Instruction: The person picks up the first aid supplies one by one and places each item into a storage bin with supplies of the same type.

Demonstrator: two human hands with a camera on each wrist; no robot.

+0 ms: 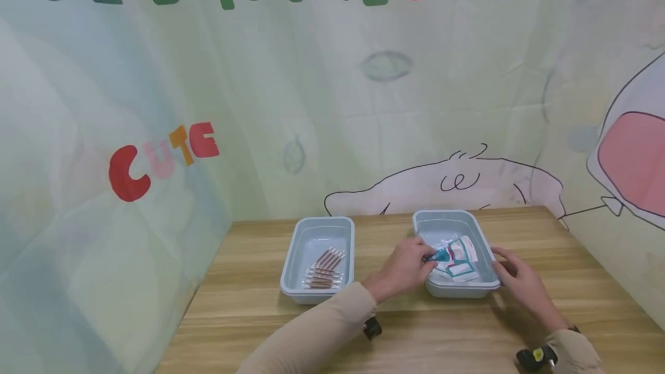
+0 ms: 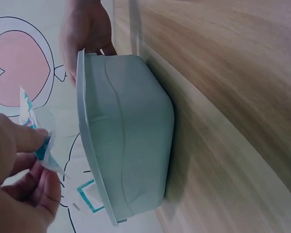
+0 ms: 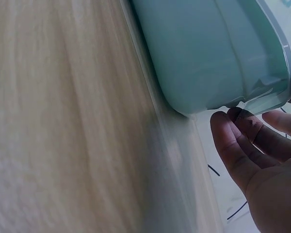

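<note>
Over the right plastic tray (image 1: 452, 218), my left hand (image 1: 402, 270) pinches a small white and teal packet (image 2: 36, 131) between thumb and fingers. In the left wrist view the packet is tilted and sits above the tray's rim. Several flat white packets with teal borders (image 1: 459, 272) lie in this tray. At its right side, my right hand (image 1: 525, 281) holds the tray, with the thumb at the rim and bent fingers (image 3: 228, 141) against the outer wall.
A second pale blue tray (image 1: 296, 247) stands to the left on the wooden table (image 1: 239, 305). Inside are several small clear-wrapped brown sticks with white ends (image 1: 324, 270). A printed cloth backdrop (image 1: 312, 103) rises behind the table and along its left side.
</note>
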